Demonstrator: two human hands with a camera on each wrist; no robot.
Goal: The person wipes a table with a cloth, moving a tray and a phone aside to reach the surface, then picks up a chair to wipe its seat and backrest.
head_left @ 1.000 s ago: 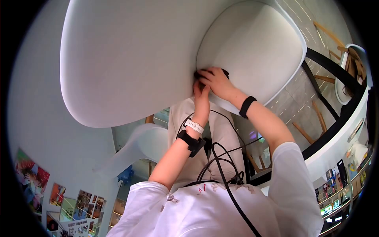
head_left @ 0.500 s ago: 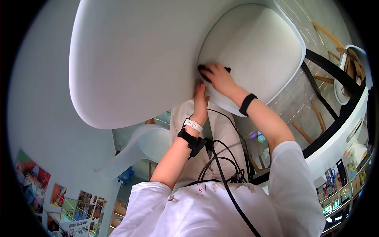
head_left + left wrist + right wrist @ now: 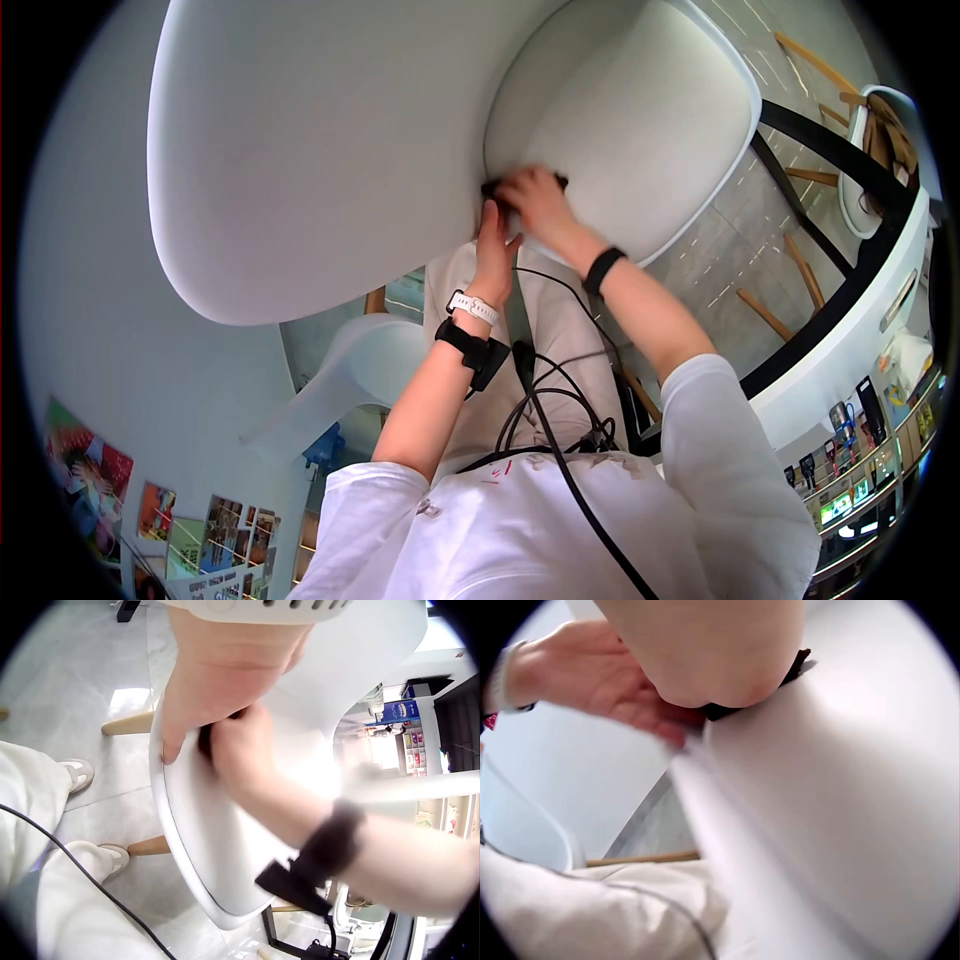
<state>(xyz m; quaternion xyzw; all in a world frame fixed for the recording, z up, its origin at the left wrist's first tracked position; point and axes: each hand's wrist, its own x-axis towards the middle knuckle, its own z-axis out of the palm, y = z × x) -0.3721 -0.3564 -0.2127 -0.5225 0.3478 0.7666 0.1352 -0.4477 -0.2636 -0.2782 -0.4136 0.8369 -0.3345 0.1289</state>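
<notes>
A white chair (image 3: 640,130) with a pale seat fills the upper head view. My right hand (image 3: 543,208) is curled over a dark, soft-looking item (image 3: 490,188) on the seat, near the backrest; the hand is blurred. Beside it, my left hand (image 3: 492,250) rests at the seat's edge with fingers extended. In the left wrist view the dark item (image 3: 205,741) shows under the right hand (image 3: 244,750), just below my left hand (image 3: 225,679). The right wrist view shows the left palm (image 3: 604,679) turned toward the right hand (image 3: 712,652), which hides most of the item.
Another white chair (image 3: 380,355) stands by the wall at lower left. A curved white table (image 3: 830,390) with a black frame is on the right, with a chair (image 3: 858,180) holding brown items beyond it. Black cables (image 3: 575,470) hang over my lap.
Both hands and the chair appear slightly further left in the head view. My right hand has shifted a little over the seat along with the dark item, while the left stays at the edge.
</notes>
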